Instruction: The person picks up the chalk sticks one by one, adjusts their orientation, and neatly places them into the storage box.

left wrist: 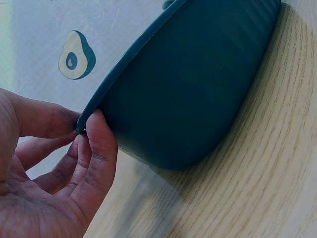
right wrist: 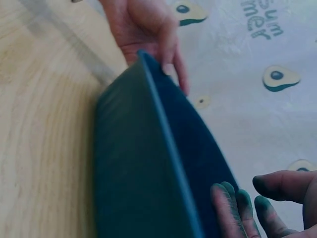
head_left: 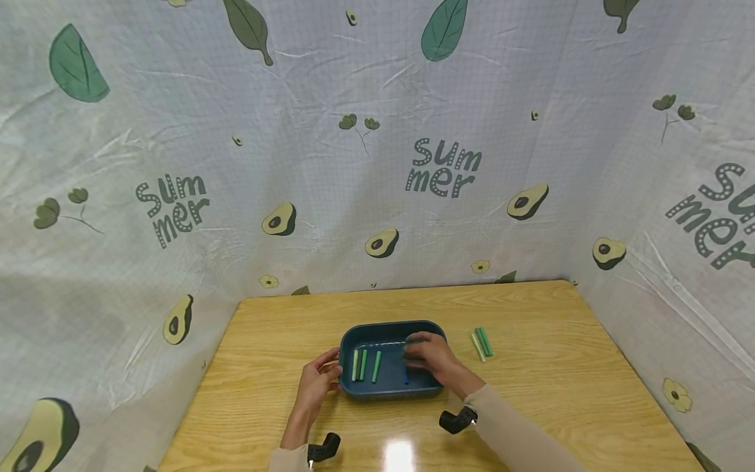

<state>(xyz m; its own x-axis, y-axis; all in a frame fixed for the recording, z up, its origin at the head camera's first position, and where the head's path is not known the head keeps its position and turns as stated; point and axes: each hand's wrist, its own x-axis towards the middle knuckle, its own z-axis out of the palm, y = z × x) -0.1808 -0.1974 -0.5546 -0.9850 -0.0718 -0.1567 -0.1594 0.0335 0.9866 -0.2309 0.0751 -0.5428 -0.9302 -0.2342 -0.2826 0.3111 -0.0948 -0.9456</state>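
A dark blue-green plastic tray sits on the table. My left hand pinches its left rim between thumb and fingers, as the left wrist view shows on the tray wall. Inside, toward the left, lie a pale yellow-green chalk stick and two green chalk sticks. Over the right part of the tray is my right hand, slightly blurred, above a blue stick. In the right wrist view its fingertips are dusted dark green, thumb and fingers apart, nothing visible between them.
To the right of the tray, a pale chalk stick and two green ones lie side by side on the wooden table. A printed white sheet hangs behind and along both sides of the table.
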